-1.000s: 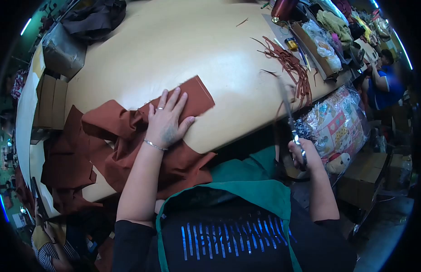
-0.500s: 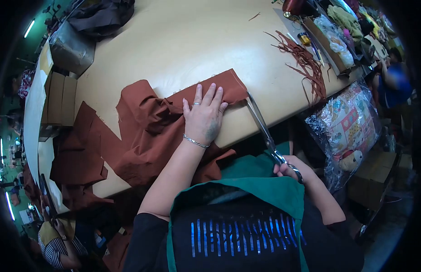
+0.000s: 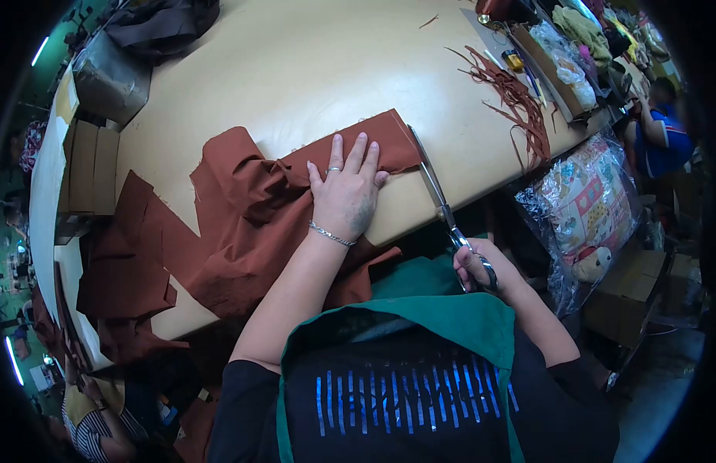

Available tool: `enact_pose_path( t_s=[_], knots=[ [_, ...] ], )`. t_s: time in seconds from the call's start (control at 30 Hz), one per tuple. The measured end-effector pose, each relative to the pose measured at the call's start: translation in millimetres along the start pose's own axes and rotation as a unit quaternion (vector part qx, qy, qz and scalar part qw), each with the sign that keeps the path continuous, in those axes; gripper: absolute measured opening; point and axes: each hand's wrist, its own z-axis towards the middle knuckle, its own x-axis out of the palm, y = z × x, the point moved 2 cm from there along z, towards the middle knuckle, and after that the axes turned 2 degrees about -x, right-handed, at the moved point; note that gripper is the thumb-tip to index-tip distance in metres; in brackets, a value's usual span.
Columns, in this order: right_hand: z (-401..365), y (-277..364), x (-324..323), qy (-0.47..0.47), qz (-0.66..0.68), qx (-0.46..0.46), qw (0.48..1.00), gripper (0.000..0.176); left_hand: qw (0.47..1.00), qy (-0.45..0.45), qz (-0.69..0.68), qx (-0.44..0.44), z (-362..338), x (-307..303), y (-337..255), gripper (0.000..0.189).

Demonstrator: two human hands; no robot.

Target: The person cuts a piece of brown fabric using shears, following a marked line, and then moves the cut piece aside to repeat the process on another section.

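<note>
Rust-brown fabric (image 3: 246, 231) lies bunched on the cream table (image 3: 296, 69), with a flat folded strip reaching right. My left hand (image 3: 346, 193) is pressed flat on that strip, fingers spread, wearing a ring and a bracelet. Long metal scissors (image 3: 435, 189) are gripped by the handles in my right hand (image 3: 479, 266), beyond the table's front edge. Their blades run along the strip's right end, tip near its upper corner; how far apart the blades are is hard to tell.
Thin brown scraps (image 3: 520, 108) lie at the right, beside an open box of supplies (image 3: 555, 73). A plastic-wrapped patterned bundle (image 3: 589, 204) is below them. At left stand cardboard boxes (image 3: 94, 166). Other people appear at far right (image 3: 667, 135) and lower left (image 3: 96, 417).
My right hand and the scissors have moved up and left, so the blades now lie along the strip's end. My left hand stays on the fabric. The view has shifted slightly.
</note>
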Motion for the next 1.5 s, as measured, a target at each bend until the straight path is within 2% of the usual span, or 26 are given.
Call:
enact_pose_path(
  t_s=[0.13, 0.33, 0.53, 0.77, 1.07, 1.37, 1.5],
  knots=[
    [-2.2, -0.9, 1.1, -0.037, -0.037, 0.015, 0.999, 0.064, 1.0, 0.005, -0.003, -0.001, 0.3, -0.3, -0.4, 0.04],
    [-9.7, 2.9, -1.5, -0.046, -0.094, 0.016, 0.994, 0.064, 1.0, 0.007, -0.003, -0.002, 1.0, -1.0, -0.8, 0.04],
    [3.4, 15.5, -6.4, -0.001, -0.026, -0.007, 1.0, 0.066, 1.0, 0.021, -0.006, 0.003, 0.9, -3.6, -2.4, 0.04],
    [15.9, 16.8, -11.6, -0.017, -0.067, 0.007, 0.998, 0.07, 1.0, 0.02, -0.004, 0.007, 0.6, -3.1, -1.4, 0.04],
    [9.8, 15.7, -12.1, -0.059, -0.121, 0.036, 0.99, 0.064, 1.0, 0.019, -0.012, 0.007, 1.0, -1.4, -0.8, 0.04],
    [34.3, 35.1, -14.5, -0.019, -0.081, 0.019, 0.996, 0.068, 0.999, 0.016, -0.026, 0.01, 0.2, -3.8, -1.1, 0.041],
    [33.3, 39.8, -11.4, -0.031, -0.101, 0.014, 0.994, 0.069, 1.0, 0.01, -0.028, 0.009, -0.2, -3.6, -0.1, 0.04]
  ],
)
